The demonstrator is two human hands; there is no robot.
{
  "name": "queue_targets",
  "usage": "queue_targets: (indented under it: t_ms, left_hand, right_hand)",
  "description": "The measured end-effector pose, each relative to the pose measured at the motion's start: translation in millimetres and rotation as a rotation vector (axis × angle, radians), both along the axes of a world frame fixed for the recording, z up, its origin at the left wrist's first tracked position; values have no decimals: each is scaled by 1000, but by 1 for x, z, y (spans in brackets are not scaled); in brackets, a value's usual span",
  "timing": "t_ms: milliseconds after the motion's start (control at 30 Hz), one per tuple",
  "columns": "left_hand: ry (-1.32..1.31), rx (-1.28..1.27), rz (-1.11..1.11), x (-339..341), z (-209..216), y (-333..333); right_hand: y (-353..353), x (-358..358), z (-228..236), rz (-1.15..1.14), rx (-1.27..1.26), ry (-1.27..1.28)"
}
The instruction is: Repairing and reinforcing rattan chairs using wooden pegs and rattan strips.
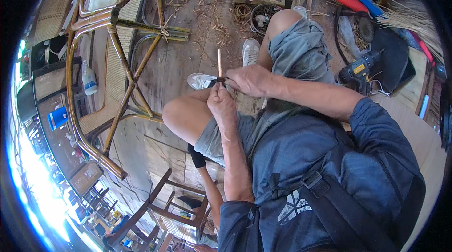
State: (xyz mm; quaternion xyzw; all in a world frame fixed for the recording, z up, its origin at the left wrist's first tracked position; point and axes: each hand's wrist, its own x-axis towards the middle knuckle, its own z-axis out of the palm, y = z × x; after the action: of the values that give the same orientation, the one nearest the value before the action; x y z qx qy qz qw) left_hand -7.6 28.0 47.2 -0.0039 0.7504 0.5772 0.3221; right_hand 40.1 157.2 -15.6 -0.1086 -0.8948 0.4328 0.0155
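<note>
Head view: here we are, right above a slim, pale stick (220, 61), up between the knees, its bare end pointing away from us.
Left hand (222, 103): fingers bunched tight at the near end, seemingly pinching the stick; the fingertips hide its base from us.
Right hand (249, 81): in from the side, fingers curled close by a small dark piece (221, 79); whether they clasp that or the stick, we can't tell.
Dark piece: across the stick, just where the hands meet, too small for us to name.
Stick weight: very light, we'd judge, easily carried in a fingertip pinch.
Stick body: fairly stiff, we reckon, though slender enough to bend a little.
Stick surface: dry-looking and matte, so we expect little slip.
Stick tip: the fragile spot, in our view; a hard sideways push could snap it.
Best hold: we'd take the near end, low and firm, leaving the slim length free.
Floor (186, 61): wooden boards, with curly shavings (219, 35) scattered beyond the shoes (251, 52).
Nearby: we spot a chair (114, 14) on the left, a drill (360, 69) on the right.
</note>
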Motion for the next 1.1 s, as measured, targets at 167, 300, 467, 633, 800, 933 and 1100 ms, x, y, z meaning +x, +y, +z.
queue_targets:
  t_ms: [167, 300, 467, 633, 800, 933, 1100]
  left_hand:
    - [-154, 150, 85, 2, 2, -6]
    - [-281, 255, 187, -5, -3, -7]
    - [-377, 252, 93, -3, -2, -15]
    - [-441, 181, 22, -4, -3, -5]
    - [-391, 162, 97, -4, -7, 1]
    - [-240, 97, 151, -4, -13, -3]
    - [-235, 128, 104, -2, 2, -8]
  right_hand:
    - [25, -4, 10, -154, 25, -25]
    - [1, 1, 6, -38, -102, 232]
    - [36, -10, 14, -216, 35, -85]
    - [33, -7, 5, -277, -9, 106]
    - [13, -1, 21, -265, -68, 127]
    - [-8, 4, 39, -26, -58, 37]
    - [19, -25, -1, -91, -82, -226]
